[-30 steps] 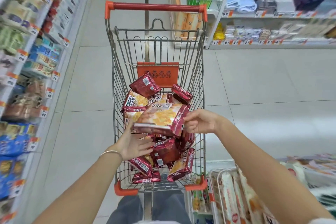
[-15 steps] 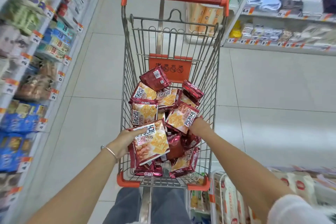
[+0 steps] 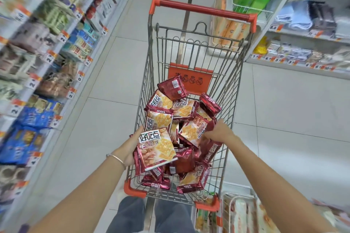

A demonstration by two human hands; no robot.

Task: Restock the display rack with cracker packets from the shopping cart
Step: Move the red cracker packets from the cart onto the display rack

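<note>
2 hands: both are reached into the grey wire shopping cart (image 3: 228, 100), set apart, each clamped on its own packet.
Left hand (image 3: 132, 145): a large red-and-yellow foil cracker packet (image 3: 157, 149) is gripped from its left edge, held face up and tilted above the near left of the cart; most fingers are hidden behind it.
Right hand (image 3: 219, 131): fingers are curled on the edge of a second red foil packet (image 3: 191, 130), which lies on the heap near the right wall.
Heap of red foil cracker packets (image 3: 176, 109): piled loosely in the cart, some face up, some showing barcodes.
Cart fittings: a red handle bar (image 3: 204, 8) is seen at the far end, an orange printed panel (image 3: 191, 79) on the far wall.
Wrist: a thin silver bangle (image 3: 116, 158) is worn on the left.
Left shelves (image 3: 37, 62): stocked and tagged with prices, blurred.
Right shelves (image 3: 303, 58): white, across the pale tiled floor (image 3: 284, 119).
White wire rack (image 3: 238, 212): just beside the cart's near right corner; contents too blurred to tell.
</note>
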